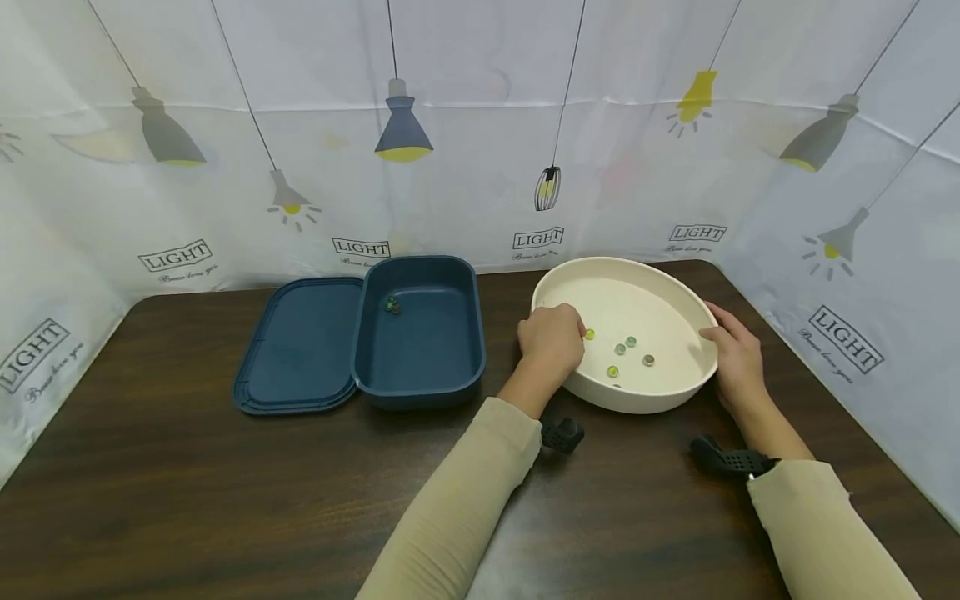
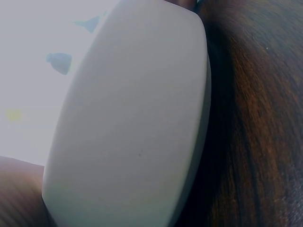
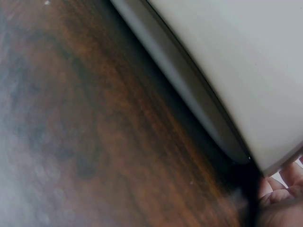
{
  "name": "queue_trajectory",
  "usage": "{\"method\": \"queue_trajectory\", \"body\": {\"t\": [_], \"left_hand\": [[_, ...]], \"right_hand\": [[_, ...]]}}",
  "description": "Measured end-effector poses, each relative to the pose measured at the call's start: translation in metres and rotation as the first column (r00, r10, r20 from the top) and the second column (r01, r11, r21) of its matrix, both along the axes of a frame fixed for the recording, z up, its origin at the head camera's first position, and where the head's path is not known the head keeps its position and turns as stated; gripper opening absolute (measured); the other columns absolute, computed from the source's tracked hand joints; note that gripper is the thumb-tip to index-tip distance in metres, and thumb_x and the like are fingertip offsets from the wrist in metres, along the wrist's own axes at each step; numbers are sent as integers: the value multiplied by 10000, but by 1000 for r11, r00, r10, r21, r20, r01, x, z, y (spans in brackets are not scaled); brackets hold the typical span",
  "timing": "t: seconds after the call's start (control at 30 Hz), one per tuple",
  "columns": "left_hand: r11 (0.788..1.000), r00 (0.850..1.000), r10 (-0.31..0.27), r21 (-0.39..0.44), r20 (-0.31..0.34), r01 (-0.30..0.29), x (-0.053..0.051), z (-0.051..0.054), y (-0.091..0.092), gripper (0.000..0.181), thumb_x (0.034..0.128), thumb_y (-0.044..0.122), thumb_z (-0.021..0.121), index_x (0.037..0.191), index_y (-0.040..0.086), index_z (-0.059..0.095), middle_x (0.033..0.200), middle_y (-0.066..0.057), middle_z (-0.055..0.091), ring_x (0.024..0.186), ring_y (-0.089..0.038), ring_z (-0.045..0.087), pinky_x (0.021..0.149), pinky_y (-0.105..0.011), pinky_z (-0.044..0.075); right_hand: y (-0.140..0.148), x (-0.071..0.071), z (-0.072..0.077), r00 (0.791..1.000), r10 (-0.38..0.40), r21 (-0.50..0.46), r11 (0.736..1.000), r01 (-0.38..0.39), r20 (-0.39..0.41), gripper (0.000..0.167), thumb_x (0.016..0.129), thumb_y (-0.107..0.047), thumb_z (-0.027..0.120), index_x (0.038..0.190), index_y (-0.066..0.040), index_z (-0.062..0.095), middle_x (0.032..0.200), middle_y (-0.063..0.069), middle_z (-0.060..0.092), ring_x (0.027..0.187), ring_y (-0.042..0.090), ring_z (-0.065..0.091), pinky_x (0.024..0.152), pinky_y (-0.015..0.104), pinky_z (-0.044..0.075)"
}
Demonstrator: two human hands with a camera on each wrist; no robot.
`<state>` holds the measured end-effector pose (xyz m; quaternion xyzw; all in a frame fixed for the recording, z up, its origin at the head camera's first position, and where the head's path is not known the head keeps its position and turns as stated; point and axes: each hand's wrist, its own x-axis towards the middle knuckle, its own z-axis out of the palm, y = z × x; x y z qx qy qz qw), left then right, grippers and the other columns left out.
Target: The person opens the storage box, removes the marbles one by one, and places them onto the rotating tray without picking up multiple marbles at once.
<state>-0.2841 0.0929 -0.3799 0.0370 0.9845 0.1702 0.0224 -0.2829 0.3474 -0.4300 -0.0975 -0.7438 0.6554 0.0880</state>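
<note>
A round cream bowl (image 1: 645, 402) stands at the right, with several glass marbles (image 1: 648, 360) lying in it. My left hand (image 1: 551, 340) grips its left rim, the fingers partly hidden behind the knuckles. On the opposite side my right hand (image 1: 738, 358) holds the rim, thumb on top and fingers outside. The bowl's outer wall (image 2: 128, 113) fills the middle of the left wrist view, a blurred part of the hand (image 2: 21, 194) beside it. Curled fingers (image 3: 284, 189) of the right hand show under the bowl's edge (image 3: 251, 85) in the right wrist view.
Left of the bowl is a deep blue rectangular container (image 1: 420, 350) with a few marbles (image 1: 392, 305) near its back left. A flat blue lid (image 1: 303, 346) lies against its left side. A white printed curtain (image 1: 465, 192) hangs behind the dark wooden table (image 1: 225, 500).
</note>
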Motion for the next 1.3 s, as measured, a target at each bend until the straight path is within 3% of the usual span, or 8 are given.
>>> {"method": "queue_trajectory", "body": {"t": [0.17, 0.33, 0.63, 0.87, 1.03, 1.3], "left_hand": [[999, 1000, -19, -50, 18, 20, -1, -1, 4, 158, 972, 283, 633, 1042, 343, 762, 1083, 111, 741, 1063, -142, 650, 930, -371, 506], [997, 999, 6, -83, 33, -3, -3, 0, 2, 136, 982, 277, 626, 1037, 310, 745, 1068, 97, 737, 1059, -151, 639, 942, -388, 504], [996, 998, 17, -91, 63, -11, -3, 1, 3, 130, 983, 278, 618, 1017, 306, 741, 1064, 99, 733, 1074, -142, 637, 943, -371, 497], [996, 999, 22, -88, 49, -18, -4, 1, 2, 124, 969, 273, 632, 1000, 298, 749, 1043, 95, 737, 1058, -142, 641, 937, -370, 499], [996, 999, 26, -87, 32, -23, -4, 2, 1, 125, 964, 276, 640, 987, 308, 759, 1035, 102, 741, 1051, -144, 646, 929, -373, 504], [998, 1000, -3, -63, 2, 3, -3, -2, 0, 131, 955, 266, 646, 925, 311, 765, 1008, 105, 744, 1023, -152, 653, 891, -370, 506]], "right_hand": [[5, 1, -2, 1000, -1, -8, 1000, 1, -5, 544, 1028, -104, 433, 1569, -121, 380, 1658, 96, 308, 1429, 100, 449, 833, 25, 477], [1, -2, -4, 999, 37, -26, 999, -38, -17, 545, 1032, -101, 439, 1573, -112, 368, 1662, 95, 297, 1434, 98, 442, 832, 26, 477], [1, -1, -4, 999, 33, -19, 999, -33, -9, 549, 1031, -101, 430, 1575, -101, 359, 1665, 115, 278, 1421, 82, 447, 819, 21, 474], [0, -2, -1, 999, 39, -6, 999, -39, -31, 541, 1028, -96, 436, 1566, -88, 377, 1655, 123, 304, 1347, 43, 504, 822, 25, 477], [0, -4, 0, 999, 34, 28, 999, -34, -7, 547, 1030, -112, 431, 1573, -101, 364, 1661, 134, 284, 1386, 75, 479, 812, 23, 475], [1, -3, -1, 1000, 22, 41, 999, -23, 7, 548, 1028, -119, 433, 1573, -105, 367, 1660, 132, 288, 1368, 67, 491, 808, 21, 475]]}}
